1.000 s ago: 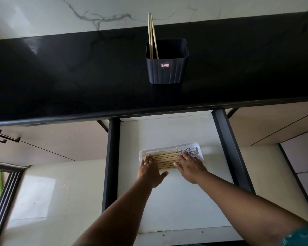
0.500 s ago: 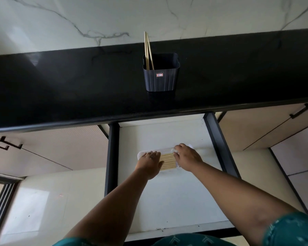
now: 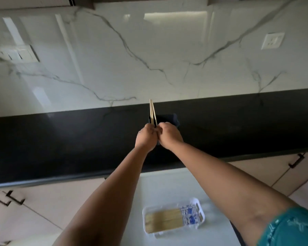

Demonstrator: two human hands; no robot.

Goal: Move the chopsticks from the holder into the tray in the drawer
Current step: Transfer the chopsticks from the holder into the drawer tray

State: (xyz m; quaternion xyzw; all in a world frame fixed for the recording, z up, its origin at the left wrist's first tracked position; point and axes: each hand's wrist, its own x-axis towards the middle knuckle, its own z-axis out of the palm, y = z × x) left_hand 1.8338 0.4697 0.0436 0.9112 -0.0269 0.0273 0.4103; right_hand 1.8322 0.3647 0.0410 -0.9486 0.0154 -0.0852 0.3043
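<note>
Now both hands, left (image 3: 146,137) and right (image 3: 169,136), close around the last chopsticks (image 3: 152,111) in the dark holder (image 3: 169,118) on the worktop (image 3: 60,139). Probably this keeps the pair together for lifting toward the tray (image 3: 202,213) below, in the open drawer (image 3: 167,189).

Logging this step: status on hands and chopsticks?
Left hand shut on chopsticks at holder. Right hand alongside, grip unclear. Tray in drawer already loaded. Nothing in the way.

Overall exposure is dim and uneven. The marble wall (image 3: 149,55) carries pale window-like glare, strongest in a bright rectangle at its top. Below the wall, the black desk (image 3: 60,139) is underexposed, nearly detailless. Slight motion blur softens both hands against it. Wide-angle distortion bows the desk's front edge.
</note>
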